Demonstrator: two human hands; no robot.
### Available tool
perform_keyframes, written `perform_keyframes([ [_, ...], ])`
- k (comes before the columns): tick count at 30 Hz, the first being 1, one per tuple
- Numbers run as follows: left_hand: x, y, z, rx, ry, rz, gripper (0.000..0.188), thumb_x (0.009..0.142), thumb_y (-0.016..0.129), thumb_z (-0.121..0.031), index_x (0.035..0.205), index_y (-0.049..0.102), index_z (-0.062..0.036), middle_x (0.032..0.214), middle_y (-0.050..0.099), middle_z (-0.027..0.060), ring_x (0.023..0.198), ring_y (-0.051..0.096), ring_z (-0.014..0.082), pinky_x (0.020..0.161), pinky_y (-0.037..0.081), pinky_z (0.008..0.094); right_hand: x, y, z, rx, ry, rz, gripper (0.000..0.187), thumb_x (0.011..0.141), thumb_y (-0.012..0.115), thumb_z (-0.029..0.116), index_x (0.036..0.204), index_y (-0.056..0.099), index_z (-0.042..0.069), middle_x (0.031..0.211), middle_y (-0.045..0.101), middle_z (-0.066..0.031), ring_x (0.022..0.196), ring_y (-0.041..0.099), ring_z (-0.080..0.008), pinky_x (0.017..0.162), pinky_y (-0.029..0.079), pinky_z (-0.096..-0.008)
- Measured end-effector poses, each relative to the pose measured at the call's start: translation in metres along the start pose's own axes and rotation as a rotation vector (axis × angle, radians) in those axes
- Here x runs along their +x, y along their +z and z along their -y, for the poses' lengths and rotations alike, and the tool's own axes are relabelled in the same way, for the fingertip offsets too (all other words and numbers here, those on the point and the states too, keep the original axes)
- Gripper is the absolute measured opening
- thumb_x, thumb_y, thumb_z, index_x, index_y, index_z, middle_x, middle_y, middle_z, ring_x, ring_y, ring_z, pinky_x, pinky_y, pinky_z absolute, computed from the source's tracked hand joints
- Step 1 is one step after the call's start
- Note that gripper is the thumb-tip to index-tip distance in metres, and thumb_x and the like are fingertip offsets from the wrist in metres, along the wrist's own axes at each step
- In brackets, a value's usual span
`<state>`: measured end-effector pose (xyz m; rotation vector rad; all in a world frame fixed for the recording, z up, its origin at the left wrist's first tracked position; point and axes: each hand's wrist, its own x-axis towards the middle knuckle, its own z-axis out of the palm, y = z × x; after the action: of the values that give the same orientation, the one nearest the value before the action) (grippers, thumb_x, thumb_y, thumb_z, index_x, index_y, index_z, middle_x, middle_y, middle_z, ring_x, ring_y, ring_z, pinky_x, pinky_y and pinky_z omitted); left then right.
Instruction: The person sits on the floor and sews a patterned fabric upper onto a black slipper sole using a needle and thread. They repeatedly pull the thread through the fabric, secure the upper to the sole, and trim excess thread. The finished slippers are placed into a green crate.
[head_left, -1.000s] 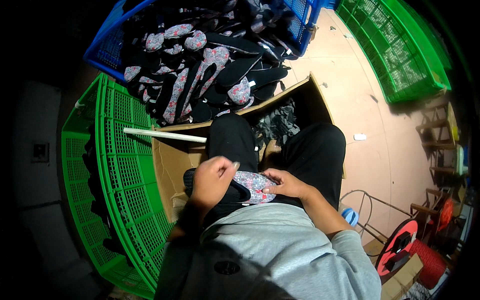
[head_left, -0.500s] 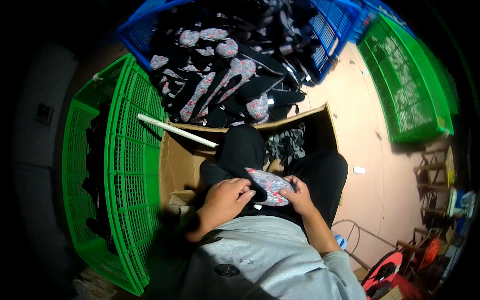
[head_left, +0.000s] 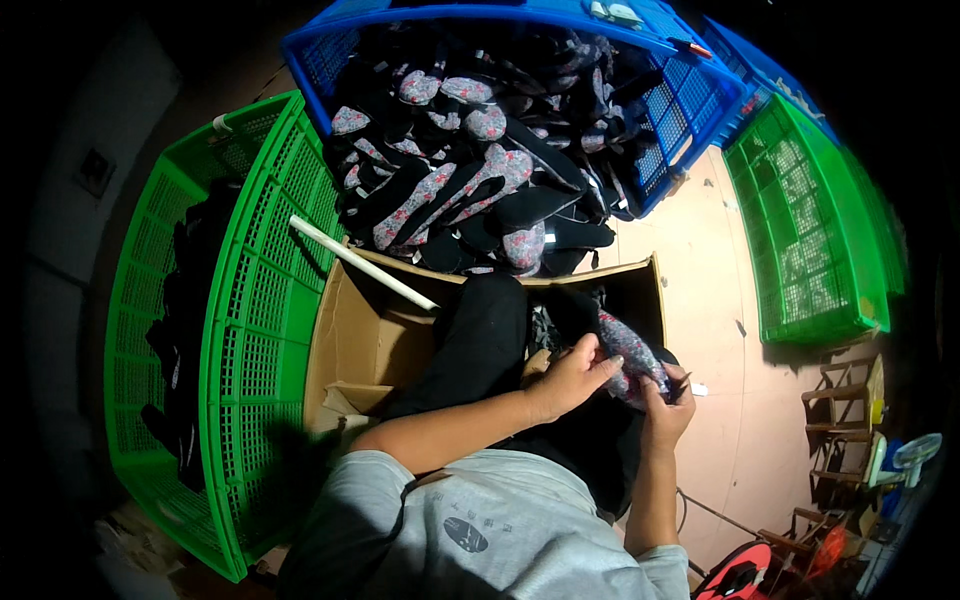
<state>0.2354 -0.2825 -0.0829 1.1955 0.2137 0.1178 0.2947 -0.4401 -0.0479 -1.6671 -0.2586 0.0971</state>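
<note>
Both hands hold a cloth slipper (head_left: 628,342) with grey, red-flecked fabric and a black part, above my right thigh. My left hand (head_left: 575,380) pinches its near-left side between thumb and fingers. On the right end, my right hand (head_left: 664,408) is closed with thumb and fingertips on the fabric. The black end of the slipper points away from me, over an open cardboard box (head_left: 345,325). Beyond the box lies a large heap of similar slippers (head_left: 505,170), in and spilling from a blue crate (head_left: 688,110).
A white stick (head_left: 362,263) leans across the box's left edge. To the left stands a green crate (head_left: 262,350) holding dark pieces (head_left: 185,345). Another green crate (head_left: 805,235) stands at the far right, with a wooden stool (head_left: 848,408) nearer and a red round object (head_left: 738,572) at lower right.
Both hands have moved right and slightly forward with the slipper, from my lap to above the right thigh. The slipper has turned, and my left arm now reaches across my body.
</note>
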Motion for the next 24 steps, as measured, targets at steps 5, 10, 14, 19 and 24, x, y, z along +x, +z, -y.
perform_keyframes([
  [5,-0.029,-0.006,-0.009,-0.405,-0.177,-0.280,0.017,0.100,0.058,-0.024,0.108,0.053,-0.0096,0.102,0.059,0.0007,0.092,0.054,0.0085,0.081,0.045,0.0274,-0.007,0.022,0.008,-0.100,-0.023,0.236,0.029,0.077,0.072,-0.004,0.104,0.061,-0.004,0.109,0.066,-0.0130,0.098,0.062,-0.0178,0.091,0.049,-0.0293],
  [10,-0.064,-0.031,-0.038,-0.596,-0.319,-0.390,0.020,0.098,0.062,-0.026,0.107,0.053,-0.0095,0.104,0.060,0.0055,0.097,0.059,0.0149,0.086,0.050,0.0347,-0.031,0.048,0.013,0.028,-0.132,0.493,0.036,0.074,0.076,-0.005,0.104,0.055,-0.004,0.122,0.063,-0.0236,0.115,0.061,-0.0264,0.096,0.050,-0.0372],
  [14,-0.087,-0.051,-0.044,-0.565,-0.373,-0.420,0.015,0.097,0.063,-0.019,0.104,0.055,-0.0097,0.104,0.061,0.0030,0.097,0.060,0.0133,0.086,0.049,0.0325,-0.040,0.062,0.002,-0.113,-0.343,0.613,0.037,0.068,0.079,-0.002,0.098,0.058,-0.001,0.116,0.068,-0.0206,0.099,0.069,-0.0316,0.080,0.055,-0.0336],
  [19,-0.099,-0.071,-0.041,-0.501,-0.341,-0.508,0.016,0.094,0.064,-0.013,0.104,0.052,-0.0071,0.099,0.062,0.0048,0.091,0.063,0.0152,0.083,0.052,0.0336,-0.051,0.080,-0.006,-0.175,-0.294,0.702,0.036,0.064,0.078,-0.001,0.096,0.060,0.000,0.115,0.069,-0.0171,0.088,0.069,-0.0308,0.075,0.055,-0.0345],
  [24,-0.101,-0.084,-0.027,-0.365,-0.208,-0.584,0.016,0.091,0.065,-0.005,0.098,0.051,-0.0073,0.093,0.061,0.0033,0.083,0.062,0.0134,0.076,0.053,0.0292,-0.049,0.094,0.000,-0.251,-0.313,0.764,0.034,0.069,0.078,0.006,0.099,0.062,0.001,0.101,0.070,-0.0154,0.082,0.068,-0.0318,0.071,0.054,-0.0358],
])
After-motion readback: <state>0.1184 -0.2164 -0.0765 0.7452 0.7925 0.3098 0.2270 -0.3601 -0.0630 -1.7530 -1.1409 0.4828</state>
